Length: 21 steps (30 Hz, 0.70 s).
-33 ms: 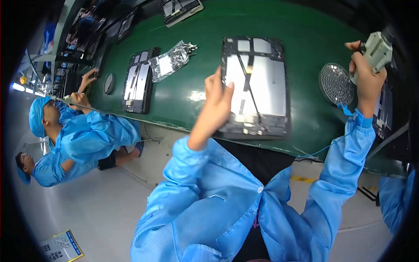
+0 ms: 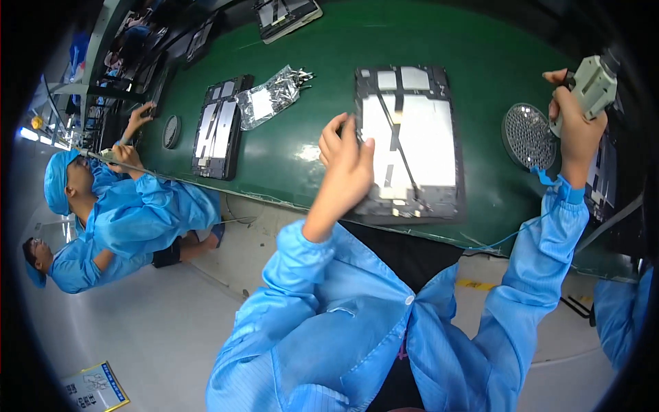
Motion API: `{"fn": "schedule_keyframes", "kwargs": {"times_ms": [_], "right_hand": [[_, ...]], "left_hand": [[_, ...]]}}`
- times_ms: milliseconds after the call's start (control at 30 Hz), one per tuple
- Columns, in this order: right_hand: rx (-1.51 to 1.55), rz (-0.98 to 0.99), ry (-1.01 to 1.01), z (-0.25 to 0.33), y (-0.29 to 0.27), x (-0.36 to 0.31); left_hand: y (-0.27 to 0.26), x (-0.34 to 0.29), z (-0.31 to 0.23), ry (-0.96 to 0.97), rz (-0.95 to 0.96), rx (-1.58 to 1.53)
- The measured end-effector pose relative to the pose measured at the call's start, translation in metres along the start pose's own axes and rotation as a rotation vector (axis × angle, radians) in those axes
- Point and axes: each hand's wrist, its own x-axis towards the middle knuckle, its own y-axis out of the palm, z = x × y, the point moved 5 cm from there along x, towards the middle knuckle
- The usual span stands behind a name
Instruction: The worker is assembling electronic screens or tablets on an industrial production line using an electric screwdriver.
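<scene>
Currently, your right grip (image 2: pixel 580 127) encloses the pale tool (image 2: pixel 593 86), but your left grip (image 2: pixel 348 159), loosely parted, could let the flat device (image 2: pixel 427 147) slide if bumped.

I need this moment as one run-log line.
left hand: at left edge of flat device | right hand: gripping pale tool | device: inner parts exposed, on green table | nearby: round dish, clear bag

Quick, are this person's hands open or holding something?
Left hand: open, loosely bent, at the left edge of an opened tablet-like device.
Right hand: closed, holding a pale handheld tool.
</scene>
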Motion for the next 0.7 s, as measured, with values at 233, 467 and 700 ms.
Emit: {"fn": "schedule_keyframes", "kwargs": {"times_ms": [233, 467, 700], "right_hand": [[0.009, -0.008, 0.063, 0.0, 0.007, -0.01], [0.003, 0.0, 0.066, 0.002, 0.008, -0.006], [-0.002, 0.032, 0.105, -0.003, 0.009, -0.006]], "left_hand": [[-0.066, 0.041, 0.046, 0.073, -0.398, 0.054], [-0.082, 0.152, 0.13, 0.101, -0.079, 0.307], [-0.093, 0.136, 0.119, 0.183, 0.174, 0.064]]}}
